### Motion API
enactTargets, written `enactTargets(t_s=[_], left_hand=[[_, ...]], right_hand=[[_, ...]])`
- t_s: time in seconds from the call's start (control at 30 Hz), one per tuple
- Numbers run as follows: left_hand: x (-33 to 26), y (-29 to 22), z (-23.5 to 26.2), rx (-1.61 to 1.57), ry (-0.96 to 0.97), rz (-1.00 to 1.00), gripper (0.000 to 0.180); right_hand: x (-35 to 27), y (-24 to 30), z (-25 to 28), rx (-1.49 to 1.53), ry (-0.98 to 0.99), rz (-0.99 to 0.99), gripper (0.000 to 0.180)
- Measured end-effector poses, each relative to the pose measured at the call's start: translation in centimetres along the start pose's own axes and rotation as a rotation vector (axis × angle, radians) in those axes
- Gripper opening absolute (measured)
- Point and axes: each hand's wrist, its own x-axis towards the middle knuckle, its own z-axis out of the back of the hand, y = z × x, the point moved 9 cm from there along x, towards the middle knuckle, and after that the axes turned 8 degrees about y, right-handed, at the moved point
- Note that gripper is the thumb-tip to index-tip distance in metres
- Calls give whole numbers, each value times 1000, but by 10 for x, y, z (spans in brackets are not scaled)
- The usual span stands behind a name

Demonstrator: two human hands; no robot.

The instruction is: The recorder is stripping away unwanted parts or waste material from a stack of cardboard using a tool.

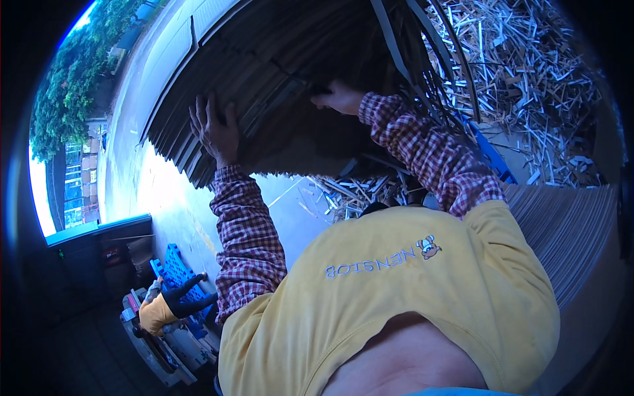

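Note:
In front of me stands a thick stack of brown cardboard sheets (231, 72), its layered edges facing me in deep shade. My left hand (216, 129) lies against those edges, fingers spread and holding nothing. Farther right, my right hand (340, 99) is closed at the dark face of the stack. A small dark thing shows at its fingertips, too shadowed to name. Long cardboard strips (396, 43) hang down at the stack's right side.
Cut cardboard scraps (522, 72) heap on the floor at right, beside a blue pallet edge (492, 155). Another cardboard stack (561, 231) stands at my right. At lower left, a person in a yellow top (157, 313) is near a blue pallet (175, 267).

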Motion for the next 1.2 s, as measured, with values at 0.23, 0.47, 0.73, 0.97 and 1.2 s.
enactTargets(t_s=[0.23, 0.47, 0.73, 0.97, 1.2], left_hand=[[-9, 4, 2, 3, 32, 30, 45], [-4, 0, 5, 6, -9, 6, 44], [-5, 5, -1, -8, 3, 16, 44], [-2, 1, 2, -1, -11, 5, 45], [-3, -1, 1, -11, 16, 24, 45]], right_hand=[[-69, -16, -41, -132, -144, 153, 40], [-135, -200, -68, -351, 323, -137, 49], [-29, -9, -4, -118, 60, 113, 45], [-10, -9, -12, 57, 70, 77, 40], [-65, -53, -28, -150, -232, 36, 41]])
